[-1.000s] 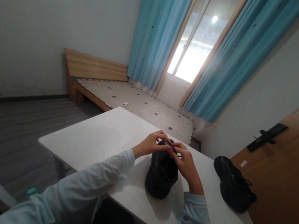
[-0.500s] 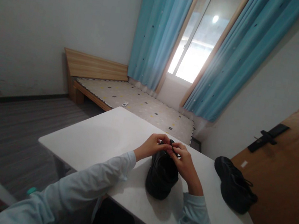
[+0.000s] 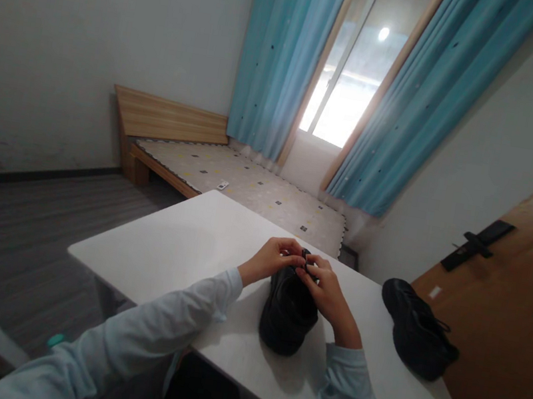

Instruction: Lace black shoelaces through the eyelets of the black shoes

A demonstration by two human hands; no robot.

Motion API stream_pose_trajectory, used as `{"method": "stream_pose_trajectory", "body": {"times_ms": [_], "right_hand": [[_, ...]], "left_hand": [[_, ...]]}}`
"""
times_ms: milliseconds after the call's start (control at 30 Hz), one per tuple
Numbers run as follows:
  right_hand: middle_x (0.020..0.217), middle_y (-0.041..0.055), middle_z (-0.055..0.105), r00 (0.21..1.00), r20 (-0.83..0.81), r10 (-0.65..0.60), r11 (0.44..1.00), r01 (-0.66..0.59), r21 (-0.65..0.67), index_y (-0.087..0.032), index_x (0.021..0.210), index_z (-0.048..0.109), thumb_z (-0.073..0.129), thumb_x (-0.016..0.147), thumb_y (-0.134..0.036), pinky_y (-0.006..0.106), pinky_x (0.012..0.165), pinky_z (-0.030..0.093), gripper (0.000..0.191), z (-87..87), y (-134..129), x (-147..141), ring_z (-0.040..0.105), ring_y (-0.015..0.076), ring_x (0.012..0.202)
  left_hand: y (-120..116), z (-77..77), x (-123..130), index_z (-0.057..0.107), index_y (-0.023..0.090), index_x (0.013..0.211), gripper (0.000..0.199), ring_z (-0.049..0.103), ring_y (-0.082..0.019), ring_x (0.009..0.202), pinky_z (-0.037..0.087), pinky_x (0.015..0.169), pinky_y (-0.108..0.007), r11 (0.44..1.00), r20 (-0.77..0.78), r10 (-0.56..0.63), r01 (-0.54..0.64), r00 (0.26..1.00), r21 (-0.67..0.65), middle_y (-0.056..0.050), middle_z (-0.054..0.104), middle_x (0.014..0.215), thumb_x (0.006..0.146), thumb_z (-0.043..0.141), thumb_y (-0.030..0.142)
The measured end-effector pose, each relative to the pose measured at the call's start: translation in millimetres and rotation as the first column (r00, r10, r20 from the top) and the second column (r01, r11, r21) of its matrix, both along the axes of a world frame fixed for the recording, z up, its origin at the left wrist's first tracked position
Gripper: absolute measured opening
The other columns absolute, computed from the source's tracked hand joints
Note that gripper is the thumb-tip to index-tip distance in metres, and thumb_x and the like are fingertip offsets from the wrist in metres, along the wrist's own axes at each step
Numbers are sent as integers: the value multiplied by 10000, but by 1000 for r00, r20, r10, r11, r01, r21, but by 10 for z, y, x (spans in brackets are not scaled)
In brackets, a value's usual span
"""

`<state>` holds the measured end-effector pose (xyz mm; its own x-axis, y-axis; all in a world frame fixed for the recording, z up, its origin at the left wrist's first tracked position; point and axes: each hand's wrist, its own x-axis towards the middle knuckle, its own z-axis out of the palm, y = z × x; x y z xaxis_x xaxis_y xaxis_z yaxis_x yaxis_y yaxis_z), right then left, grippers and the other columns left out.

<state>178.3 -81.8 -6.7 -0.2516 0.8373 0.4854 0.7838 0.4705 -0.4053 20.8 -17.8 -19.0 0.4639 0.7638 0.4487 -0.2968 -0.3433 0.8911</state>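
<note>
The white table (image 3: 164,237) stands before a bed (image 3: 250,177), with open room toward its two left corners. Compared with one second ago, the left hand (image 3: 273,258) has shifted slightly to the right; the black shoe (image 3: 282,330) stays between near and far edges, toe to the far one. Forearms converge above it, both hands' fingers narrow, the left and right hand (image 3: 328,287) pinching the laces (image 3: 306,257). The second shoe (image 3: 420,332) lies along the far edge, rightward

Creased pale blue sleeves (image 3: 140,326), plain cuffs (image 3: 234,285)
</note>
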Motion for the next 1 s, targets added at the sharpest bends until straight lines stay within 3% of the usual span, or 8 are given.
{"method": "stream_pose_trajectory", "body": {"times_ms": [200,300,467,767,1000], "right_hand": [[1041,75,632,999,32,1,1000,-2,24,-241,852,729,503,877,-353,414,881,422,253,-12,9,-3,541,244,998],[1105,85,602,997,66,-49,997,44,66,-252,931,716,562,835,-400,451,908,412,235,-22,6,-6,521,268,1039],[1218,111,521,978,58,-200,975,193,109,-270,1140,624,722,641,-519,543,958,369,566,-70,24,-24,470,333,1134],[1015,84,600,990,-63,-126,992,125,-21,-207,1093,602,737,626,-493,410,843,472,563,-97,80,-54,581,264,954],[1016,76,650,988,-29,-151,988,150,-42,-210,1052,607,730,622,-488,400,817,463,527,-50,53,-77,601,263,932]], "left_hand": [[-40,52,-41,685,108,789,194,601,-164,792,439,782,-292,997,-69,0,5,998,76,-61,689,811,688,687,273],[-46,56,-47,679,111,788,185,599,-161,799,437,789,-291,994,-56,-9,15,998,107,-56,686,811,712,669,280],[-39,50,-42,663,115,776,183,597,-154,795,445,787,-284,994,-27,31,-28,999,108,-46,673,792,720,667,289],[-139,64,-30,549,145,858,180,634,-145,764,482,775,-289,995,34,-61,59,998,81,-34,675,777,804,567,315],[-169,102,-60,472,177,876,101,567,-91,605,460,623,-215,970,-80,73,-52,994,236,42,573,639,870,450,276]]}}
